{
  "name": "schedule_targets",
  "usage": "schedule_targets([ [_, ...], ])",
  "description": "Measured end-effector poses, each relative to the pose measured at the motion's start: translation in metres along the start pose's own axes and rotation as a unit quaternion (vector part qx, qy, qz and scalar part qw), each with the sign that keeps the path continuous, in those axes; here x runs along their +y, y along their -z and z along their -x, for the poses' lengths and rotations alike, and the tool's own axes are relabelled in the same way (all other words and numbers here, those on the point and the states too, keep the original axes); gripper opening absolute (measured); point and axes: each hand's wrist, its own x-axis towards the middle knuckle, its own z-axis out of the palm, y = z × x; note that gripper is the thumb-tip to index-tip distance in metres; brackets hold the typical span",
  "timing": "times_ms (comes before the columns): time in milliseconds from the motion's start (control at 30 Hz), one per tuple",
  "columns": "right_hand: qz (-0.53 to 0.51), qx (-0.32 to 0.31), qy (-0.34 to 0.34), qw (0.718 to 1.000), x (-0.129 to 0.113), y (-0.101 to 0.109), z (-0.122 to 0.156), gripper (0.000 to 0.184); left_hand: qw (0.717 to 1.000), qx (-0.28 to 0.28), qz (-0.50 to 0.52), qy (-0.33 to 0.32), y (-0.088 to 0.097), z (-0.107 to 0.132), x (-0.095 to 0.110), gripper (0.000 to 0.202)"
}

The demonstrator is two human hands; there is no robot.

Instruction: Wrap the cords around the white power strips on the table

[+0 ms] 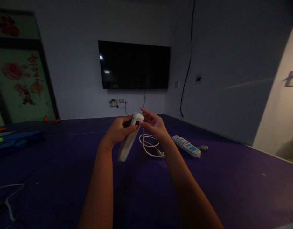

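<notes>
My left hand (120, 129) is wrapped round the upper part of a white power strip (128, 141), which is held up and tilted in front of me. My right hand (154, 124) is at the strip's top end, fingers pinched where its pale cord (148, 144) leaves it. The cord hangs down from there and lies in loops on the purple floor (232, 178). What the right fingertips pinch is small and dim; it looks like the cord's end.
A second white power strip (186, 145) lies on the floor to the right, with a small grey object (203, 147) beside it. A dark television (134, 65) hangs on the far wall above wall sockets (117, 102). Blue items (15, 141) and a white cable (9, 197) lie at left.
</notes>
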Motion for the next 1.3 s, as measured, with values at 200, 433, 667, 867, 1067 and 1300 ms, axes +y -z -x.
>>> schedule_targets([
  [200,0.008,0.003,0.001,1.0,0.0,0.0,0.001,0.06,1.0,-0.003,-0.01,-0.007,0.0,0.0,0.002,0.047],
  [433,0.006,0.005,0.002,1.0,0.0,-0.001,0.001,0.06,1.0,-0.006,-0.013,-0.007,0.001,0.0,0.002,0.047],
  [667,0.006,0.003,-0.002,1.0,-0.001,0.0,0.002,0.062,1.0,-0.003,0.01,-0.005,0.001,0.0,0.001,0.047],
  [867,-0.012,-0.006,0.001,1.0,-0.002,0.005,0.002,0.064,1.0,-0.011,0.019,-0.006,-0.001,0.0,0.004,0.045],
  [1067,-0.005,-0.018,-0.002,1.0,-0.002,0.009,0.002,0.068,1.0,-0.004,-0.021,-0.023,0.0,0.001,0.005,0.049],
  [1300,0.007,-0.008,0.008,1.0,-0.003,0.009,0.002,0.065,0.998,-0.003,-0.044,-0.039,-0.004,-0.001,0.006,0.045],
])
